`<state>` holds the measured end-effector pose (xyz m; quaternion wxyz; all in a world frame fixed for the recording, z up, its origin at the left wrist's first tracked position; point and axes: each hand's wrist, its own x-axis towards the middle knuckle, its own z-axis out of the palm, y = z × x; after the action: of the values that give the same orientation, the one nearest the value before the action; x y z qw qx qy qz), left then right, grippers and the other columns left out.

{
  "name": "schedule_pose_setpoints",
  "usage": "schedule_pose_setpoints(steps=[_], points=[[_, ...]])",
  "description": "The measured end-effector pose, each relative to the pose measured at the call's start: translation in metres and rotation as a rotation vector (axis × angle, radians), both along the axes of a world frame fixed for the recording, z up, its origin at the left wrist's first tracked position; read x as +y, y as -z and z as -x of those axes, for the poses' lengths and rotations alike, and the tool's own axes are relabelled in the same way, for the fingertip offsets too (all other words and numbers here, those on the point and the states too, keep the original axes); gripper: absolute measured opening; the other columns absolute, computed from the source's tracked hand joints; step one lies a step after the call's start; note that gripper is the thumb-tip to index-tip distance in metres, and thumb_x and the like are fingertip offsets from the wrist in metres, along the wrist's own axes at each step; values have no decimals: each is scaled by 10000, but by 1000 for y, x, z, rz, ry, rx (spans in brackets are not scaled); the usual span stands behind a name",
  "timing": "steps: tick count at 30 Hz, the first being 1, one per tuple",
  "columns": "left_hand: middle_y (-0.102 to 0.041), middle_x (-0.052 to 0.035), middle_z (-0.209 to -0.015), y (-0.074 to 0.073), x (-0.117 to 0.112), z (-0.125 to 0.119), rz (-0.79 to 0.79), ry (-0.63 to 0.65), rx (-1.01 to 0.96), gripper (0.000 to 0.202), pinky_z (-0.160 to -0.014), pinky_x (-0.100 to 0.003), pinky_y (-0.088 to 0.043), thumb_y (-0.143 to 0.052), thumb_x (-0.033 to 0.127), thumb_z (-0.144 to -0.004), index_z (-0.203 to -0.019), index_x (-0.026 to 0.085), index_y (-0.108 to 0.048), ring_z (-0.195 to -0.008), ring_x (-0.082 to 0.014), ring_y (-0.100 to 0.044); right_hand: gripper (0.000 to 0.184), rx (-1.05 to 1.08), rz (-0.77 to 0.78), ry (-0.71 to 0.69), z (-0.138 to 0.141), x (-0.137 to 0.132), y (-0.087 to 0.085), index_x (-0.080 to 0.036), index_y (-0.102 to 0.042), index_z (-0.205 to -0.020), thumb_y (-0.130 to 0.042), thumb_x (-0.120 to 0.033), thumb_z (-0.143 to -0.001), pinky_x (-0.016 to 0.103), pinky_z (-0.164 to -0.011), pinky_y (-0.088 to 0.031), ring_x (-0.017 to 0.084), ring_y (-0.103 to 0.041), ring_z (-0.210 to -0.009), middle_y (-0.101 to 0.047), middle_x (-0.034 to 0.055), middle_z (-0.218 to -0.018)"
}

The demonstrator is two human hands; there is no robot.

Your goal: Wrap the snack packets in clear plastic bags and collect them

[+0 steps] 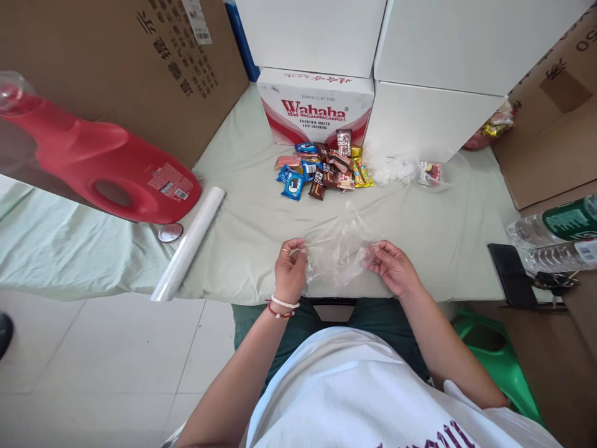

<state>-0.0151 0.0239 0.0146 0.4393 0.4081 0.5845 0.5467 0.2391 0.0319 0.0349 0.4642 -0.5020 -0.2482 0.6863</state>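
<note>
My left hand (290, 269) and my right hand (392, 266) both pinch the edges of a clear, crumpled plastic bag (338, 249), holding it between them just above the pale green cloth (242, 205). The left grips its left edge, the right its right edge. A pile of several small wrapped snacks (321, 169) lies farther back on the cloth, well beyond both hands.
A white roll of film (189, 242) lies left of my hands beside a red jug (93, 165) on its side and a small metal cap (170, 233). More clear bags (401, 169) lie right of the snacks. A Wahaha box (314, 106), white boxes and cardboard cartons stand behind. A phone (512, 275) and bottles (557, 233) are at right.
</note>
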Motion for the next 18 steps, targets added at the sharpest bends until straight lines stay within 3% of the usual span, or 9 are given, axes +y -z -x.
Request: schedule_pose_setpoints(steps=[3,6,9,13,15,18], points=[[-632,-52,-1047,4,9,28,-158,109,322,185,-767,-290,-525,-547,231,-905,-926,222,-730,-864,-150,-613,419,-55,35,-42,-22,13,7,-214,-665,-828,-963,-448,-650,284,-736,-618,151,-720,-806,-766,29,-942],[-633,-77,-1051,12,20,47,-145,125,588,252,-945,-389,-537,-497,176,-897,-937,217,-742,-1008,-212,-638,354,-163,48,-120,-35,27,11,-207,-666,-842,-931,-398,-706,257,-657,-609,143,-712,-738,-762,39,-897],[-601,-101,-1058,20,25,48,-83,79,791,229,-942,-435,-546,-535,179,-877,-1027,185,-707,-975,-242,-636,303,-253,39,-183,-37,37,13,-203,-662,-854,-887,-378,-752,232,-586,-578,127,-678,-665,-741,28,-840],[-564,-165,-1193,20,18,30,-264,-16,1021,329,-1000,-476,-498,-571,121,-845,-1161,153,-656,-1147,-300,-569,284,-323,5,-214,-33,40,13,-206,-646,-865,-848,-387,-778,220,-554,-543,120,-644,-644,-707,10,-791],[-598,-157,-1165,15,14,22,-346,47,1085,312,-991,-484,-474,-537,67,-831,-1093,179,-664,-1123,-299,-568,283,-338,2,-226,-33,39,14,-205,-645,-873,-838,-390,-780,218,-555,-534,122,-640,-657,-697,9,-790],[-640,-116,-1061,5,13,17,-392,290,989,252,-943,-456,-474,-506,38,-770,-897,216,-631,-1042,-275,-596,289,-341,0,-237,-34,36,17,-201,-643,-866,-833,-398,-771,216,-554,-519,120,-633,-662,-685,7,-795]])
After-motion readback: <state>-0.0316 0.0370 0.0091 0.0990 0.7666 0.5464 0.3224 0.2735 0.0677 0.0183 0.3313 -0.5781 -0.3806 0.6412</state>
